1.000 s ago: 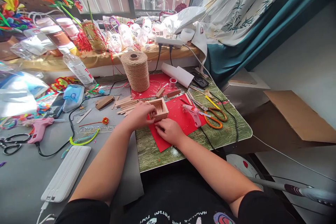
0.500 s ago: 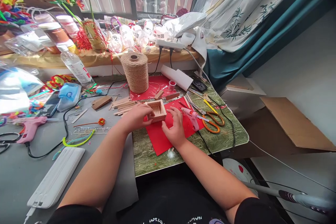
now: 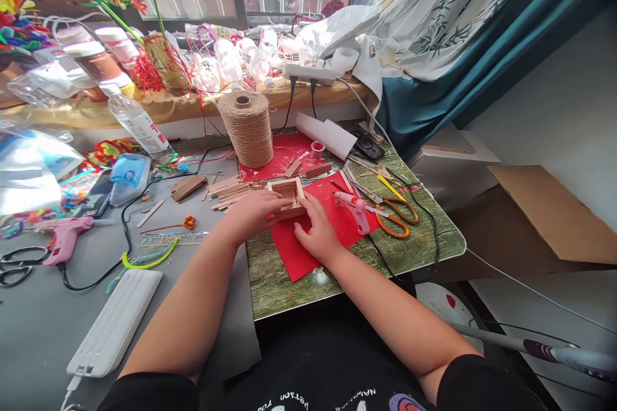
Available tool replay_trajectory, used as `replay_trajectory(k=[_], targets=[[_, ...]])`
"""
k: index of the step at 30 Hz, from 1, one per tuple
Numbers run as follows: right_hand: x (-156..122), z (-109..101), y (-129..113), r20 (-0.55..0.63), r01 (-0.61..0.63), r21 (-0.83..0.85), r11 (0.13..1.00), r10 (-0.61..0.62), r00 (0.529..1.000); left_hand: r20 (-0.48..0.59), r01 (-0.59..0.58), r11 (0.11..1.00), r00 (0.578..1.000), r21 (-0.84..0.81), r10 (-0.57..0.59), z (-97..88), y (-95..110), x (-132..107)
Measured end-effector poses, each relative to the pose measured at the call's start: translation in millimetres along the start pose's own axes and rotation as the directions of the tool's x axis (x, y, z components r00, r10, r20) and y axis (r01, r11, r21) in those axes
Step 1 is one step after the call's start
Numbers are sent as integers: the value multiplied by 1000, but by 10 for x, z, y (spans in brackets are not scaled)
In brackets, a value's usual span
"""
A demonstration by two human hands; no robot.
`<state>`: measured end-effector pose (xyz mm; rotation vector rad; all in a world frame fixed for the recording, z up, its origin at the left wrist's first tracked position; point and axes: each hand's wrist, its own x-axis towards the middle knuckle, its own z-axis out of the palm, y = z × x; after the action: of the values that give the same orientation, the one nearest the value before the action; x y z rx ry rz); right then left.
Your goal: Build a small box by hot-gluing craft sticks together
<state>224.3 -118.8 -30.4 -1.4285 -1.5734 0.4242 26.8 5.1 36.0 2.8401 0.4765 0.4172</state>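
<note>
One small wooden box (image 3: 284,187): between the two hands, at the fingertips, its mouth facing up and tipped a little toward the wearer.
Box's long axis: seems to run left to right, from one hand to the other; foreshortening and covering fingers leave this unsure.
Left hand (image 3: 255,210): grip narrow, apparently holding the box's near left part, fingers laid across its near side; thumb mostly hidden. The box lies to the right of this palm.
Right hand (image 3: 317,231): fingertips at the box's right end, seemingly touching, thumb spread apart; a wide grip, with the box ahead and to the left of it.
Nearer hand: neither clearly, as both reach the box; the left covers more of it.
Red sheet (image 3: 294,257): beneath the right grip, flat on the desk (image 3: 270,295).
Wooden strips (image 3: 231,192): heaped just beyond the left hand.
Pink glue gun (image 3: 357,210): right of the right grip, near it.
Scissors (image 3: 372,196): farther right, beside the glue gun.
Twine spool (image 3: 248,131): upright, beyond the left grip.
</note>
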Motion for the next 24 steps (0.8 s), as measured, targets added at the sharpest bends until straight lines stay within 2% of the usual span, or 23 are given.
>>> replay_trajectory(k=[4, 10, 17, 24], targets=[[4, -3, 4, -22, 17, 36, 999, -16, 1000, -8, -10, 999, 1000, -45, 10, 6, -48, -20], [-7, -17, -17, -57, 13, 38, 999, -11, 998, -100, 15, 999, 995, -40, -19, 8, -129, -55], [-16, -7, -16, -60, 3, 36, 999, -1, 998, -42, 53, 998, 998, -41, -54, 14, -172, -88], [-21, -24, -83, -92, -29, -16, 999, 27, 995, -57, 103, 988, 992, -114, -110, 15, -137, -102]])
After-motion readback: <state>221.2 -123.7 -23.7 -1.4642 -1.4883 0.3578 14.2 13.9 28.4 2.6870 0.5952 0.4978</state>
